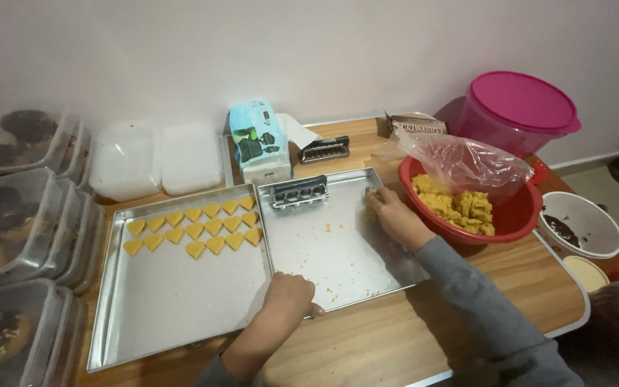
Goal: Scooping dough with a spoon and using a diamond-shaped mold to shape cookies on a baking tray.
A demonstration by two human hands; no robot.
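Left hand down on near rim of smaller metal tray, fingers curled into a loose fist over the edge; nothing visibly held inside, though palm side hidden. Right hand at right side of same tray, just beside red bowl, fingers bent and bunched at the tray's far right corner, apparently pinching a small lump of yellow dough; grip itself not clear. Grey sleeve on right forearm.

Smaller tray mid-table, mostly bare, scattered yellow crumbs. Metal cutter press lying on its far rim. Larger metal tray touching it on the left, holding heart-shaped dough pieces in three rows along far edge. Red bowl lined with clear plastic bag, filled with yellow dough chunks.

Far side: second metal press, blue-and-white packet, two white lidded boxes, brown carton, pink lidded tub. Right: white bowl with dark chocolate bits. Far left: stacked clear containers with dark contents. All on wooden table.
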